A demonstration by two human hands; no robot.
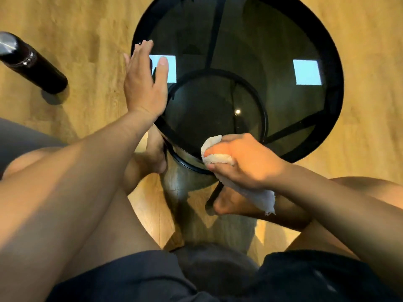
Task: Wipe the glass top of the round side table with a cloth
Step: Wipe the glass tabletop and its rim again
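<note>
The round side table (333,68) has a dark smoked-glass top in a black rim and fills the upper middle of the view. My right hand (246,162) is shut on a bunched white cloth (220,159) at the table's near edge, and the cloth's loose end (261,199) hangs down below the hand. My left hand (145,83) lies flat with fingers spread along the table's left rim, holding nothing. Two bright square reflections show on the glass.
A dark bottle (32,66) with a metal cap stands on the wooden floor (87,29) to the left of the table. My bare legs and feet (150,153) sit close under the table's near edge. A black frame ring shows through the glass.
</note>
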